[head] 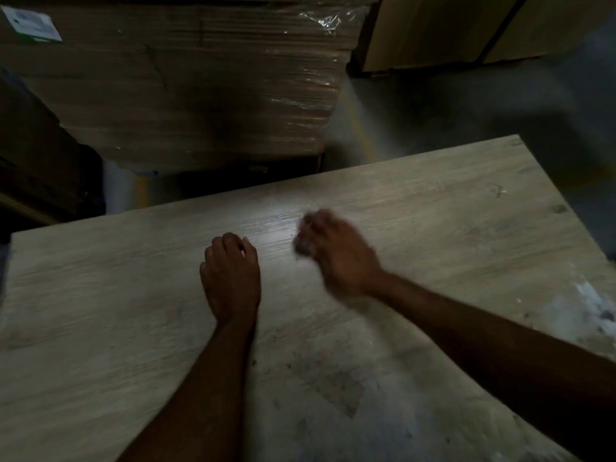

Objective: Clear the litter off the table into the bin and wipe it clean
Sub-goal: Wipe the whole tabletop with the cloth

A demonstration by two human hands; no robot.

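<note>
A pale wood-grain table [433, 201] fills the lower part of the view. My left hand [230, 278] rests on its middle with the fingers curled under; nothing shows in it. My right hand [336, 255] is blurred, just right of the left, and its fingers are curled round a small greyish wad [301, 243], perhaps a cloth or crumpled litter. Dark specks and smudges [300, 365] lie on the table in front of me. A white dusty patch [586, 311] marks the right edge.
A shrink-wrapped stack of flat cardboard [200, 88] stands behind the table. Dark boxes [36, 155] stand at the left, and tall brown panels [450, 28] at the back right. Grey floor [466, 105] lies beyond the table's far right corner.
</note>
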